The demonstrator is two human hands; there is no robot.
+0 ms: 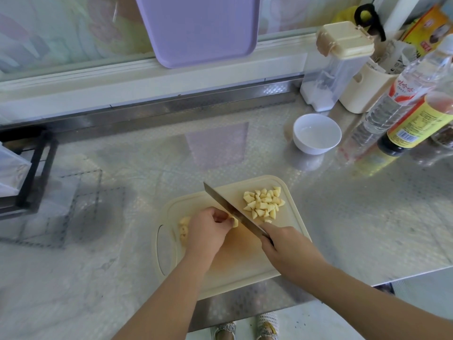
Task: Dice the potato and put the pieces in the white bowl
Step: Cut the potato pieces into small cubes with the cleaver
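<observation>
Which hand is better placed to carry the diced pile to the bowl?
Right, probably: the pile and bowl lie nearer the right hand, though it grips the knife. The left hand pins uncut potato.

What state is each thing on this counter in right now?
White bowl: upright, no potato in it yet.
Uncut potato: held down by the left hand.
Knife: gripped by the right hand, blade beside the left hand.
Diced pieces: piled on the cutting board, right of the blade.
</observation>
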